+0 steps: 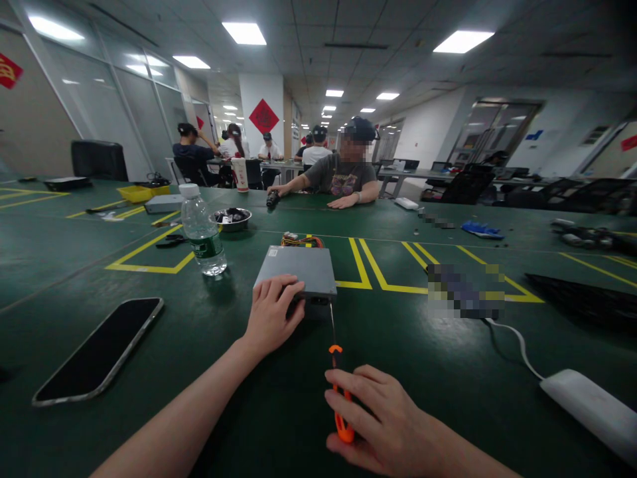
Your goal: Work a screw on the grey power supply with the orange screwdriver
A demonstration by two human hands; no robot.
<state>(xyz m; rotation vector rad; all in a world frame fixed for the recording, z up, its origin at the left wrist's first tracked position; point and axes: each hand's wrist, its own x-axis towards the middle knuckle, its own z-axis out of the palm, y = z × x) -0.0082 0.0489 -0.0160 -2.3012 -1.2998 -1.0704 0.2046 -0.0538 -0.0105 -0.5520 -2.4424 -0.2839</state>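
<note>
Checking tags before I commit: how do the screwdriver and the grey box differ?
The screwdriver is long and slim with orange on its handle; the box is broad and grey. The screwdriver is held in the right-hand grip; the box has the left-hand grip over its near left corner. Shared: each has one grip on it.

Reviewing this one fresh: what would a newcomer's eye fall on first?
Probably the orange-handled screwdriver in the right hand, its tip at the near right corner of the grey box under the left hand. Next come the clear bottle standing left of the box and the red diamond sign on the white pillar behind.
</note>
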